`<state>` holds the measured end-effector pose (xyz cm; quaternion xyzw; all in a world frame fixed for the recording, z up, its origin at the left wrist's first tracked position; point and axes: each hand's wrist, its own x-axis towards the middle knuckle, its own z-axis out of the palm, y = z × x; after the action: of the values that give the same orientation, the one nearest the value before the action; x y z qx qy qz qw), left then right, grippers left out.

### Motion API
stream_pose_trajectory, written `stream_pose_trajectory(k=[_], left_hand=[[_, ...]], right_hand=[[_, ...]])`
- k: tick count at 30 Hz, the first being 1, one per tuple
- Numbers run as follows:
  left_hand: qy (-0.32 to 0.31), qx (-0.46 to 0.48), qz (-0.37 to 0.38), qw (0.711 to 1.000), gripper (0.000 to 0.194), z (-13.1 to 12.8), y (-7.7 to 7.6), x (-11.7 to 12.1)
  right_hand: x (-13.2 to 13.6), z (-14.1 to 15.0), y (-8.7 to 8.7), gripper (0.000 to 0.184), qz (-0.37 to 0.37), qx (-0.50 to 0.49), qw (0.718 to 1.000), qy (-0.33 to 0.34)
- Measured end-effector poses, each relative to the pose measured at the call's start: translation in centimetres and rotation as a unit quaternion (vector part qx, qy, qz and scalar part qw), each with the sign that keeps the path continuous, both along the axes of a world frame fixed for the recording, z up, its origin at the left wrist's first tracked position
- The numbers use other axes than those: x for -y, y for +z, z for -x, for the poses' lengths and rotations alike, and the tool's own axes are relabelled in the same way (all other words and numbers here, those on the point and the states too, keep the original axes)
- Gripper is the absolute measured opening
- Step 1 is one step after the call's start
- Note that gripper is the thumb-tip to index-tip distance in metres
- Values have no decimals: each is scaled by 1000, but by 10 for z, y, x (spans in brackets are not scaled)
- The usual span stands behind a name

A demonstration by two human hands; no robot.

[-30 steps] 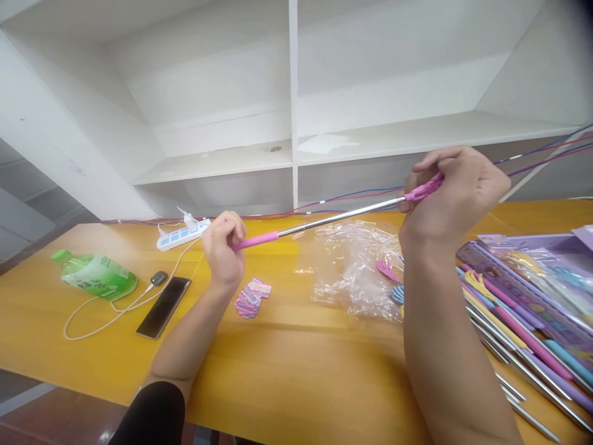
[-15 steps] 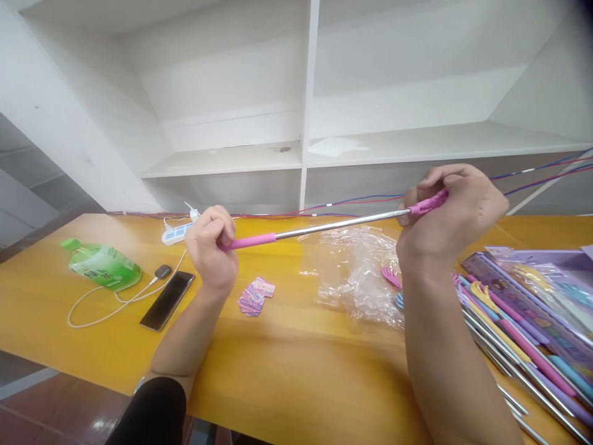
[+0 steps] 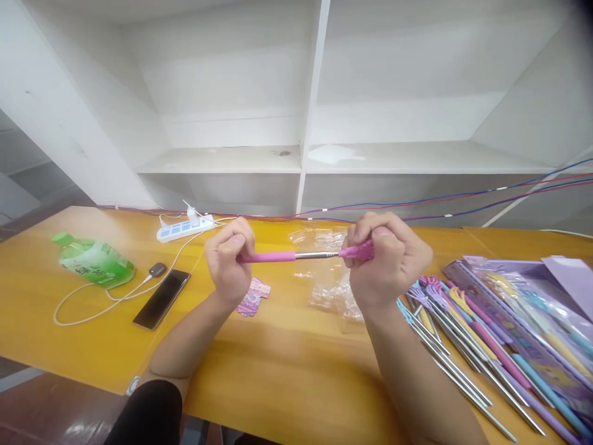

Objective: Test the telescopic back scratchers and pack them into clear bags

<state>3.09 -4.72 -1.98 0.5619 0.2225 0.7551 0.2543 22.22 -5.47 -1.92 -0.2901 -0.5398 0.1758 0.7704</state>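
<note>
A telescopic back scratcher (image 3: 317, 255) with a pink handle, a short length of silver rod and a pink claw head spans level between my two fists above the table. My left hand (image 3: 230, 261) is closed round the end of the pink handle. At the other end my right hand (image 3: 386, 259) is wrapped round the claw head, whose tip is partly hidden by the fingers. Below and behind the right hand lie crumpled clear plastic bags (image 3: 331, 284). Under the handle sits a small pile of pink and purple cards (image 3: 252, 298).
More back scratchers (image 3: 482, 346) lie heaped at the right beside a purple box (image 3: 463, 272) of bagged ones. On the left are a green bottle (image 3: 95, 259), a phone (image 3: 162, 300), a white cable and a power strip (image 3: 185, 227). White shelving (image 3: 222, 157) stands behind the table.
My hands have come closer together, and the silver rod between them is much shorter. My right hand has moved left and down, and the back scratcher has become more level.
</note>
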Motion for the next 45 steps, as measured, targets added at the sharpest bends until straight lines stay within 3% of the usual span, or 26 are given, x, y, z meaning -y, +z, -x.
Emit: stream_pose_trajectory(k=[5, 11, 14, 17, 20, 23, 25, 27, 30, 32, 34, 38, 40, 45], left_hand=[[-55, -73, 35, 995, 30, -1, -9, -5], [-119, -135, 109, 978, 12, 3, -18, -12], [-129, -182, 160, 961, 21, 16, -11, -14], [-106, -212, 136, 962, 23, 29, 2, -13], [-106, -319, 138, 932, 26, 39, 17, -6], [-56, -488, 115, 863, 23, 42, 27, 3], [4, -551, 93, 829, 22, 40, 29, 6], [75, -591, 67, 800, 25, 37, 26, 6], [159, -658, 7, 736, 27, 33, 19, 1], [183, -699, -23, 691, 25, 29, 15, -2], [192, -723, -35, 662, 20, 25, 11, -3], [239, -716, -74, 652, 18, 13, 1, -1], [285, -688, -103, 659, 20, 7, -5, -2], [383, -616, -147, 672, 34, 12, -15, -13]], right_hand=[[-13, -23, -1, 28, 53, 82, 994, -42], [-15, -33, 6, 28, 25, 147, 983, -105], [-12, -34, 12, 29, 28, 226, 968, -103], [-13, -36, 15, 29, -11, 293, 948, -123], [-17, -39, 15, 30, -38, 311, 940, -133], [-22, -41, 16, 30, -7, 347, 929, -130], [-23, -42, 19, 34, 44, 395, 910, -122], [-22, -43, 21, 42, 115, 457, 877, -89], [-20, -45, 22, 54, 209, 556, 804, 6], [-18, -46, 20, 59, 227, 602, 763, 53], [-16, -44, 19, 59, 223, 624, 747, 58], [-16, -28, 15, 28, 173, 645, 742, -59], [-18, -14, 11, 23, 136, 657, 733, -114], [-25, 18, -2, 22, 145, 680, 711, -103]])
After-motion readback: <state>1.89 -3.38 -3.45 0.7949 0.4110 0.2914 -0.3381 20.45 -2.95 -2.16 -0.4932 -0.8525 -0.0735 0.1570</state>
